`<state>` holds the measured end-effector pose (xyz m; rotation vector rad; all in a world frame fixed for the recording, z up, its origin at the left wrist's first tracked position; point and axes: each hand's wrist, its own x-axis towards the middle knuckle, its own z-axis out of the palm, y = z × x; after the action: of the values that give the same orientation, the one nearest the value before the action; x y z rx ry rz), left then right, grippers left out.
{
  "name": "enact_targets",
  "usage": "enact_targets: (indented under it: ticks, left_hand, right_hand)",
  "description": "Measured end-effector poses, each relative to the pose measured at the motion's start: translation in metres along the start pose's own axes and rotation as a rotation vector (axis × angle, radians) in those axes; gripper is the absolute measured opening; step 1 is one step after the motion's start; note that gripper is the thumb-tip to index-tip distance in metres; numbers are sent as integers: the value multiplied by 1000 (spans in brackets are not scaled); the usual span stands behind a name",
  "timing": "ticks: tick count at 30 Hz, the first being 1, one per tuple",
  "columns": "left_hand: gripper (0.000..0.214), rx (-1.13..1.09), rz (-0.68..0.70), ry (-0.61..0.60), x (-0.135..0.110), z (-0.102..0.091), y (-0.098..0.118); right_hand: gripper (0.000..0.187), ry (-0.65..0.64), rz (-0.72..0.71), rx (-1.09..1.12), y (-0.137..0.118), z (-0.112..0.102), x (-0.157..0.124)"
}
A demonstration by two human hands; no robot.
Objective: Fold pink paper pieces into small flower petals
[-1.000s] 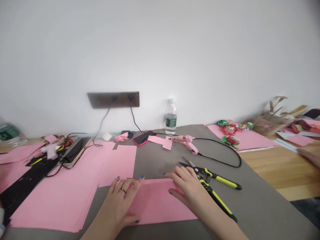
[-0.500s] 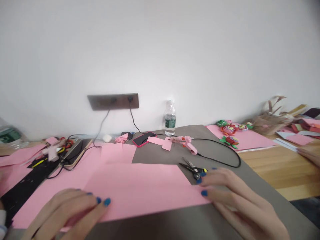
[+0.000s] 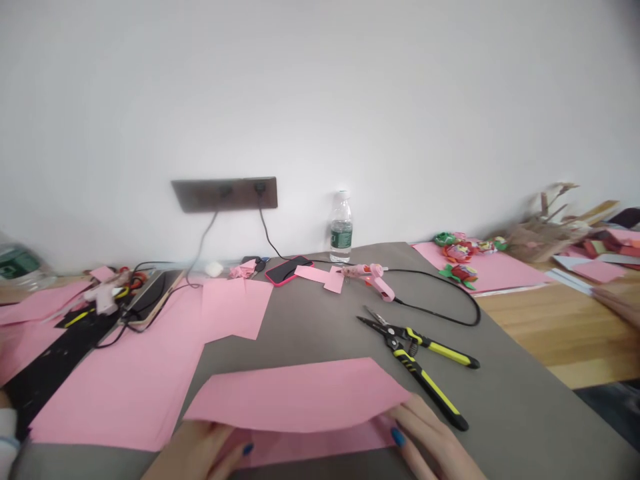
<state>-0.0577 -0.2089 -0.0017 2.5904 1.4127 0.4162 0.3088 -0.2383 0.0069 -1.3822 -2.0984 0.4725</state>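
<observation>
Pink paper sheet (image 3: 300, 397), seen in the head view, is held bowed low over the grey tabletop (image 3: 505, 400), at near centre. Its left end is gripped by the left hand (image 3: 195, 448), its right end by the right hand (image 3: 433, 433); both thumbs are tucked under the upper layer, and the other fingers are partly hidden. Whether the two layers are joined cannot be told. The right side is crowded by spread pliers (image 3: 395, 343), laid just beyond the right hand. The left side is bordered by a paper stack (image 3: 125, 380), near the left hand. Farther back, a glue gun (image 3: 383, 288) with looped cable, cut strips (image 3: 334, 280), a phone (image 3: 290, 270) and a bottle (image 3: 341, 233) are lined up toward the wall. Paper flowers (image 3: 459, 253) are grouped at far right; a co-worker's hand (image 3: 617, 305) is rested near there.
</observation>
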Motion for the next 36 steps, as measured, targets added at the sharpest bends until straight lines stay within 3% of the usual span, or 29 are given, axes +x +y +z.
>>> enact_targets:
  ticks: [2,7,11,16,21,28,32,36]
  left_hand:
    - [28,31,-3,-10,21,-3,5]
    - [46,116,-90,20,76,9,20]
    - [40,82,-74,15,94,27,27]
    - [47,99,61,117,86,55,28]
    - [63,195,-18,115,71,63,23]
    - [74,288,-129,207,56,65,15]
    - [76,347,-84,208,49,61,12]
    - [78,365,1,118,32,51,1]
  right_hand:
    - [33,26,53,-6,-6,3,18]
    - [36,-3,51,22,-11,28,67]
    - [40,43,37,-60,-11,51,87]
    - [47,4,-62,-225,-16,76,87]
    - [56,11,-35,-398,0,88,73]
    - [73,129,53,-517,25,80,49]
    - [76,83,13,-498,28,72,39]
    - [79,-45,-58,-432,35,64,22]
